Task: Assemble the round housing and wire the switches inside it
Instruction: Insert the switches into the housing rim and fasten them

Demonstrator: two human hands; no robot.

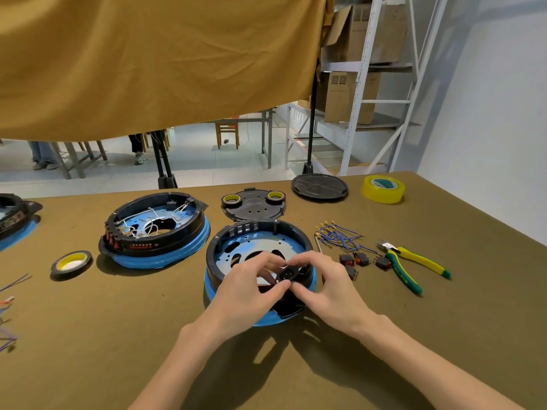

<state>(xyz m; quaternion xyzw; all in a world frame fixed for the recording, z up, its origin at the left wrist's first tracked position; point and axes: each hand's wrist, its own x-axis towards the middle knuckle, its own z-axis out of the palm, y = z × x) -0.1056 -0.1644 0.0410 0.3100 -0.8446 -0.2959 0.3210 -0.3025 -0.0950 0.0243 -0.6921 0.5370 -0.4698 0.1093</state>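
We see a table [88, 335] under olive-brown cloth. At its centre sits the round housing [233, 235]; a wired housing [157, 229] lies at ten o'clock, a tape roll [71, 261] at nine, a black cover plate [254, 206] at twelve, yellow tape [383, 189] at one, and wires [337, 235], switches [362, 258] and pliers [414, 261] at three.

Near rim of housing [260, 250] hidden under both hands [248, 288]. Third housing [14, 217] and wires [9, 306] cut off by left edge. Label print on wired housing [154, 229] too small to read.
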